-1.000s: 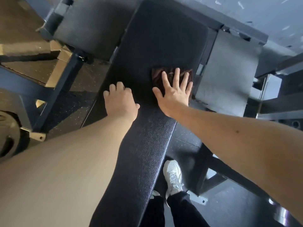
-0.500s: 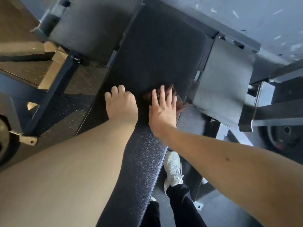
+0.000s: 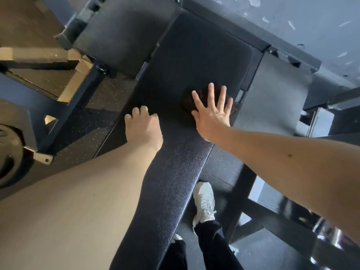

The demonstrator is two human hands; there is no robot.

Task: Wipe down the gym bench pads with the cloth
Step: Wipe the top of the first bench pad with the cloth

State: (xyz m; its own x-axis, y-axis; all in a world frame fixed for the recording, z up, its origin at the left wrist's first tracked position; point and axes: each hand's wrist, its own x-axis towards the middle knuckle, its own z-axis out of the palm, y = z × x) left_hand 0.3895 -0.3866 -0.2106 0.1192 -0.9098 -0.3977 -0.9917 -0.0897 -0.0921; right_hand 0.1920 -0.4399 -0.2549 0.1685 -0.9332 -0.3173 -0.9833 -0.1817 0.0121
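A long black textured bench pad (image 3: 175, 182) runs from the bottom of the view up to a wider back pad (image 3: 196, 53). A dark brown cloth (image 3: 188, 101) lies on the pad near its right edge, mostly hidden under my right hand (image 3: 211, 114), which presses flat on it with fingers spread. My left hand (image 3: 143, 127) rests on the pad's left side with fingers curled over the edge, holding nothing else.
A second dark pad (image 3: 120, 34) sits at upper left, a grey plate (image 3: 272, 102) at right. Metal frame bars (image 3: 76, 106) and a weight plate (image 3: 9, 152) stand at left. My white shoe (image 3: 204, 203) is on the rubber floor right of the bench.
My right hand slid the cloth toward me and leftward, then back up and right along the pad, its fingers spreading. The left hand stayed braced on the pad's left edge.
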